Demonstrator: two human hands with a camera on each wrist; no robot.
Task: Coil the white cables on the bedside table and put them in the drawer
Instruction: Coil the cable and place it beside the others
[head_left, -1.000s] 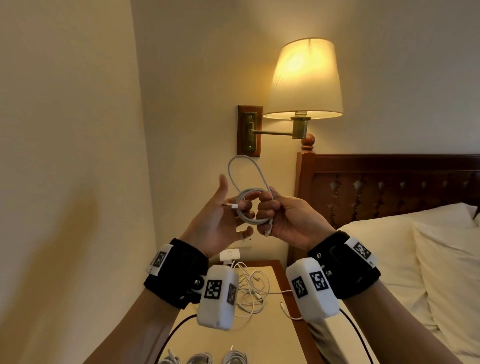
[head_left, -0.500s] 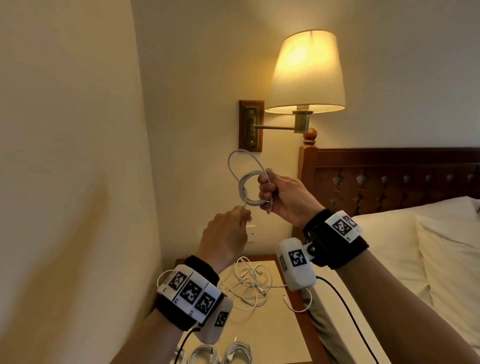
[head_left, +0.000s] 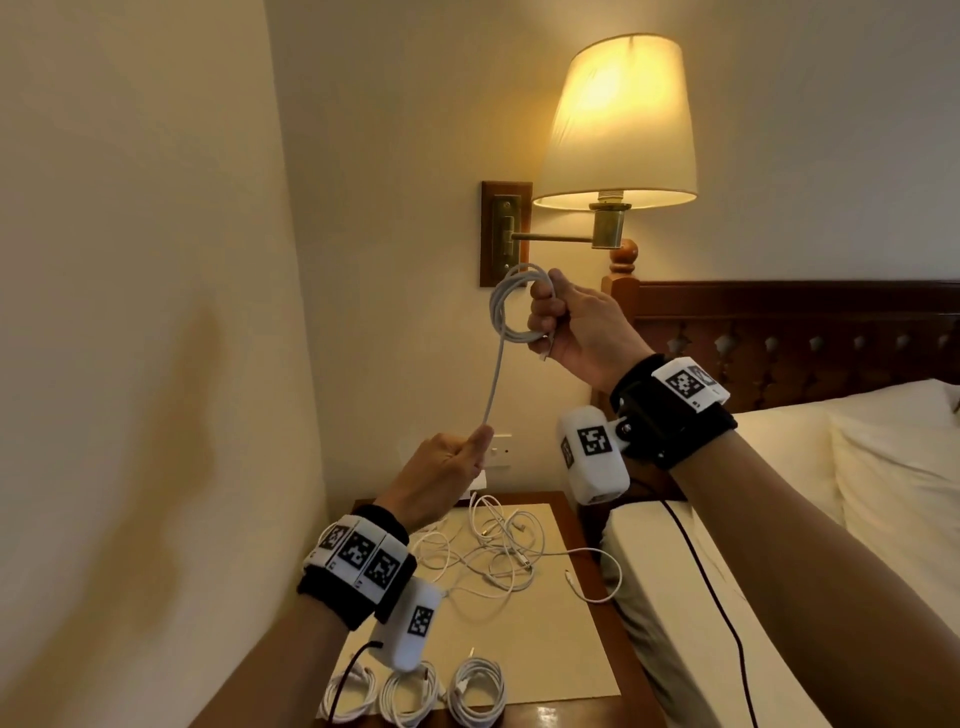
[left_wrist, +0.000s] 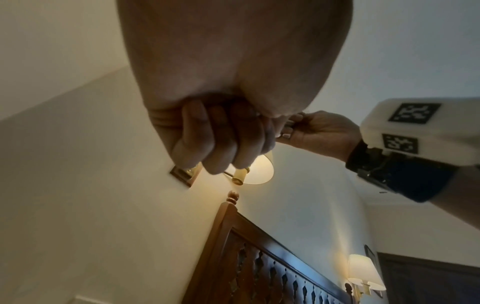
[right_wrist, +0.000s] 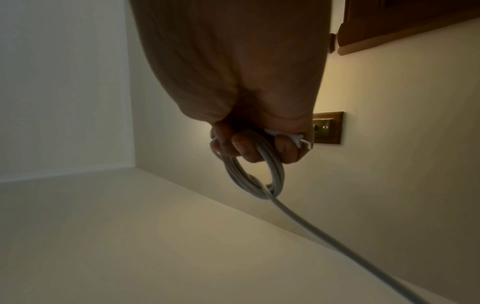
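Right hand (head_left: 576, 327) grips the coiled white cable (head_left: 511, 306); its tail runs down into the left hand's (head_left: 441, 475) pinch.

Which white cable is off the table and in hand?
The coiled cable, gripped by the right hand, its tail pulled by the left hand; the others lie on the table.

No words, brands or numbers can be read anywhere I look. The only signs are black-and-white square code patterns on my left wristband (head_left: 358, 557), on my right wristband (head_left: 688, 383), and on the white camera pods (head_left: 592, 453) strapped under each wrist; they carry no letters.
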